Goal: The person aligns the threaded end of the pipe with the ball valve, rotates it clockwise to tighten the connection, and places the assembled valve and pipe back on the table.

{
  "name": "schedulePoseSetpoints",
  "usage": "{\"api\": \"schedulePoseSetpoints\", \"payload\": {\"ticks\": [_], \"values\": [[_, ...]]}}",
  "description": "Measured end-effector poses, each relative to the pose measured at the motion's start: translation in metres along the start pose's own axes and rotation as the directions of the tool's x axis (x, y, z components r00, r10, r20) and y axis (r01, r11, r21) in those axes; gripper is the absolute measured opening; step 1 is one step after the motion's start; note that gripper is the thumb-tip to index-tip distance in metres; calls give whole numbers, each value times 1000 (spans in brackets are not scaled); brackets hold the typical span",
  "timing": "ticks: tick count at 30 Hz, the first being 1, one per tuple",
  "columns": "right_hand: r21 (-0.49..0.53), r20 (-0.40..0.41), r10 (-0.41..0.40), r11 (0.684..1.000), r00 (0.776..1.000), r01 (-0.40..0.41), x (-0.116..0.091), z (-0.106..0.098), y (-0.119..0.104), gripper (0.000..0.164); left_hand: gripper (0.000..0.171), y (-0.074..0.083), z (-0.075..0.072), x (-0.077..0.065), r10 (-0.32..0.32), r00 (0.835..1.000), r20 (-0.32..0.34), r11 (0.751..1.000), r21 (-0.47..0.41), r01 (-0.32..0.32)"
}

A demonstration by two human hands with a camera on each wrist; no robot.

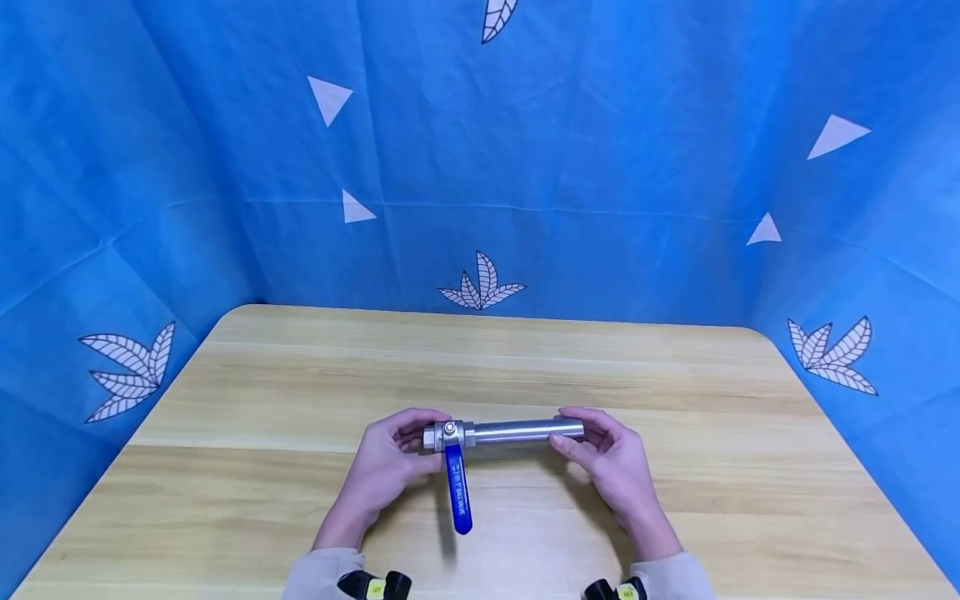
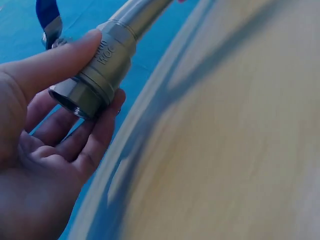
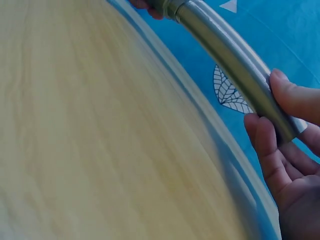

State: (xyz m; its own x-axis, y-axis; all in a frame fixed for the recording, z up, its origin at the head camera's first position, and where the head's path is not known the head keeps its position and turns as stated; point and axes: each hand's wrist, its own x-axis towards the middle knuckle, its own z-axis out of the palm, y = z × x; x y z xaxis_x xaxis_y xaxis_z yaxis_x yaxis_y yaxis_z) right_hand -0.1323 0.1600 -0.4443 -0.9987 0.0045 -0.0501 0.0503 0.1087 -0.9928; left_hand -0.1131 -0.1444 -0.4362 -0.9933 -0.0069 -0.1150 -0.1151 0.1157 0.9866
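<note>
A metal ball valve point(image 1: 454, 433) with a blue lever handle point(image 1: 458, 490) is joined to a straight steel pipe point(image 1: 517, 430), and the two lie nearly level in the head view. My left hand point(image 1: 384, 462) grips the valve body, thumb on the near side and fingers behind. In the left wrist view the open threaded end of the valve point(image 2: 75, 100) faces the palm, and raised letters show on its body. The pipe's free end is pinched by my right hand point(image 1: 611, 458), thumb against fingers. Shadows below suggest the piece is held above the table.
A light wood-grain table point(image 1: 300, 358) lies beneath both hands. Behind it and at both sides hangs a blue cloth point(image 1: 465, 150) printed with white leaves and triangles. Dark wrist-worn cameras point(image 1: 375, 586) show at the sleeves along the bottom edge.
</note>
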Motion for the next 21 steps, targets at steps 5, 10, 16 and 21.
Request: {"api": "schedulePoseSetpoints", "payload": {"ticks": [5,10,16,21], "values": [[-131,2,-24,991,1000,24,3,0,-1,44,54,3,-2,2,49,999,-13,987,153,-46],[-245,1,-66,967,998,64,4,0,0,39,52,3,-2,6,81,997,9,973,218,-81],[-358,-4,-81,931,997,74,6,-1,5,35,50,1,1,11,88,995,39,963,251,-95],[-390,-4,-87,917,996,79,9,-4,9,34,50,2,3,14,82,996,36,962,257,-88]]}}
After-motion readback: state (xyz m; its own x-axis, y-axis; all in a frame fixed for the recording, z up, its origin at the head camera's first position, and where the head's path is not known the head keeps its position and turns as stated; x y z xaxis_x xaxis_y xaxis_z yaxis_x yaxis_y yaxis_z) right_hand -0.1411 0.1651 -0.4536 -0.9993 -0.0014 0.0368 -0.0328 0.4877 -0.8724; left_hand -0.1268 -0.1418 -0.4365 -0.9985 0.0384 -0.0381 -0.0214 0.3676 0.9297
